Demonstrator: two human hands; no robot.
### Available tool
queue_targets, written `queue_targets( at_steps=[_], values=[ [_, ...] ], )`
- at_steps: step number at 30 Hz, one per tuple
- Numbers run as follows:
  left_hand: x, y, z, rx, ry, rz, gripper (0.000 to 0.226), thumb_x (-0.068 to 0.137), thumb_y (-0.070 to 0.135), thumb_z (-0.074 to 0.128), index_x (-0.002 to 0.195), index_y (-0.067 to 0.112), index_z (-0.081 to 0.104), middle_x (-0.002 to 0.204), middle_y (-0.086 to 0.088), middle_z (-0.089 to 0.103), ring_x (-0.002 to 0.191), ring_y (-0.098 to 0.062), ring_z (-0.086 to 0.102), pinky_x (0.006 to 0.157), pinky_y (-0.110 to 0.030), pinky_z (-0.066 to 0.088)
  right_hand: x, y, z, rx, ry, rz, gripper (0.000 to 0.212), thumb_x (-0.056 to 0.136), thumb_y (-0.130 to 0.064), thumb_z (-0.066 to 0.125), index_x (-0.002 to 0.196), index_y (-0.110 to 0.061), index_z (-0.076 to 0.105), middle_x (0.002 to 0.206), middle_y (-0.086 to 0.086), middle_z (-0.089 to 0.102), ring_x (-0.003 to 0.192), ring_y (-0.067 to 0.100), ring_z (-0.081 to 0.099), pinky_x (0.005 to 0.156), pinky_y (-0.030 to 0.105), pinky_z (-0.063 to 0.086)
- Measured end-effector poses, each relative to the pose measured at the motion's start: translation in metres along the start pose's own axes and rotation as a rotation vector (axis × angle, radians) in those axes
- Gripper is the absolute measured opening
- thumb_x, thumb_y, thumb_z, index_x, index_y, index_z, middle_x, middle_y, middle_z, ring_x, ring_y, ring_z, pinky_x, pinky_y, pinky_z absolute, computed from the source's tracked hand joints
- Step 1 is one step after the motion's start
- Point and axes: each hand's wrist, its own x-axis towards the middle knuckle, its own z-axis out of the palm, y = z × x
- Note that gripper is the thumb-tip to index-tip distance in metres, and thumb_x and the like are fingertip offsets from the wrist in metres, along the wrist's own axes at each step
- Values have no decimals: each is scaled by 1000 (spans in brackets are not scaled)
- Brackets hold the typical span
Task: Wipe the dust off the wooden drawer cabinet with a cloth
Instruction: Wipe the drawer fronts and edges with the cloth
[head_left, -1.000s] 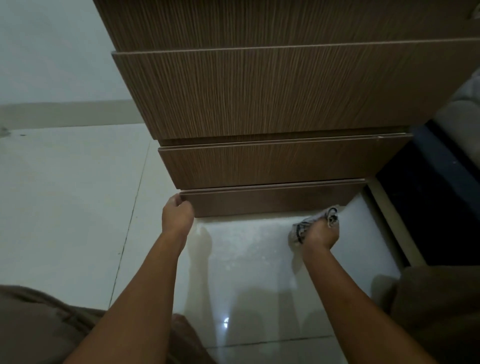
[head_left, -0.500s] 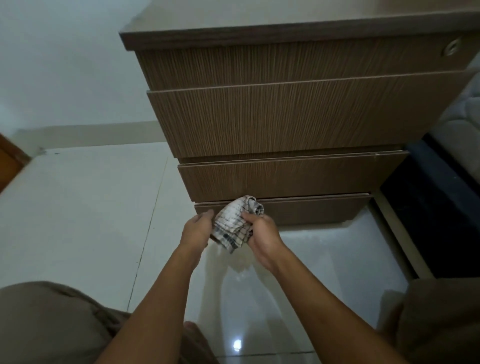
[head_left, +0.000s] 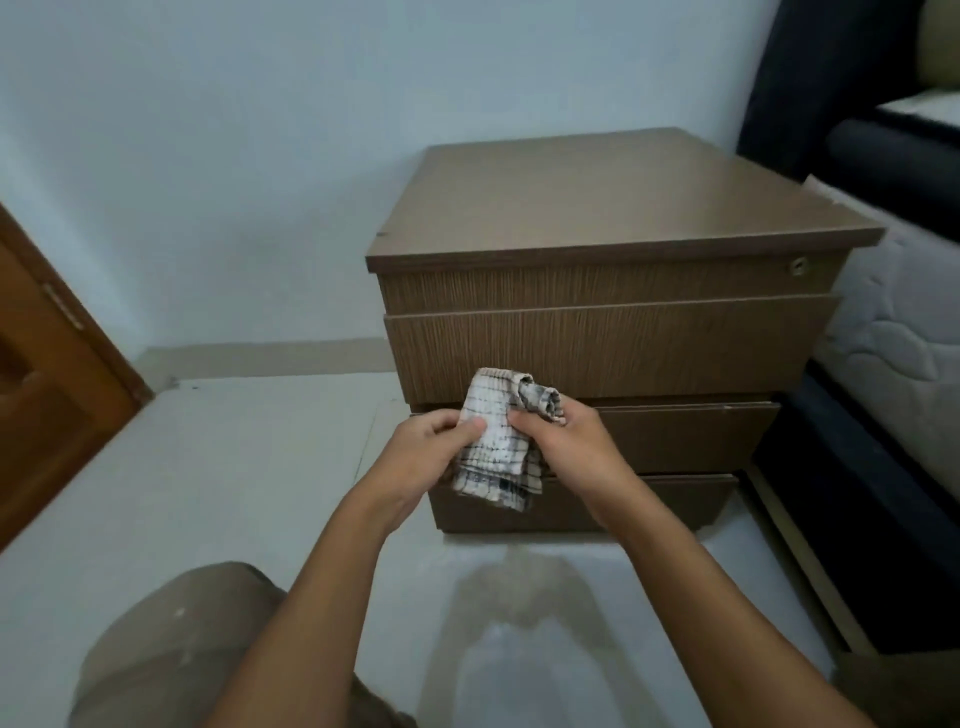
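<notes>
The wooden drawer cabinet (head_left: 613, 332) stands on the pale floor ahead of me, its flat top and several drawer fronts in view, all closed. A white checked cloth (head_left: 496, 439) hangs in the air in front of the lower drawers. My left hand (head_left: 423, 452) pinches its left edge with thumb and fingers. My right hand (head_left: 563, 441) grips its right side, where the upper corner is rolled up. Neither the cloth nor either hand touches the cabinet.
A mattress and dark bed frame (head_left: 883, 364) press against the cabinet's right side. A brown wooden door (head_left: 47, 395) is at the far left. My knee (head_left: 171, 654) is at the lower left. Glossy floor tiles (head_left: 234, 467) lie between me and the wall.
My right hand carried the cloth from the floor at the cabinet's base up to the middle; my left hand left the bottom drawer and took hold of it. The view rose and pulled back.
</notes>
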Motion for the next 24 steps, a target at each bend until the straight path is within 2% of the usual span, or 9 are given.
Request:
queue_targets(
  at_steps=[4,8,12,17,21,22,24],
  values=[
    [-15,49,-5,52,23,133,21,89,23,67,106,12,70,95,-6,77,90,-21,73,79,-33,58,-12,-45,-7,-50,30,-175,20,87,-14,71,104,-23,68,92,-9,75,83,-1,70,62,11,50],
    [-31,96,-10,46,-36,208,24,89,26,66,112,19,67,98,0,76,92,-17,73,83,-37,58,-13,-90,-15,-50,33,-251,24,87,-18,71,110,-23,66,95,-8,74,83,0,70,62,14,53],
    [-36,134,-16,35,-52,259,29,89,21,67,118,16,66,103,-2,76,96,-17,72,87,-40,57,-3,-128,-19,-34,51,-307,28,85,-17,73,112,-22,65,96,-8,74,84,1,70,62,14,53],
    [-20,165,-25,74,50,295,31,89,18,68,119,10,67,100,-3,76,93,-18,73,82,-38,59,26,-158,-11,-84,56,-308,28,86,-21,72,112,-24,63,100,-6,72,86,7,71,72,28,60],
    [0,185,-36,109,115,307,29,90,15,67,118,10,65,97,-2,75,84,-14,74,71,-27,59,60,-178,-2,-224,69,-315,24,88,-24,70,110,-26,61,96,-13,67,84,0,65,59,11,51],
    [6,190,-40,117,139,308,28,90,14,67,117,8,65,95,-1,73,82,-13,74,68,-24,58,70,-182,1,-253,73,-318,23,88,-25,70,109,-28,60,93,-16,66,82,-3,63,57,10,48],
    [20,198,-47,132,185,301,29,90,12,66,118,5,64,95,-1,72,80,-13,73,64,-22,58,89,-190,10,-296,80,-318,21,88,-26,70,106,-29,60,91,-15,66,81,-2,62,60,15,50]
  ],
)
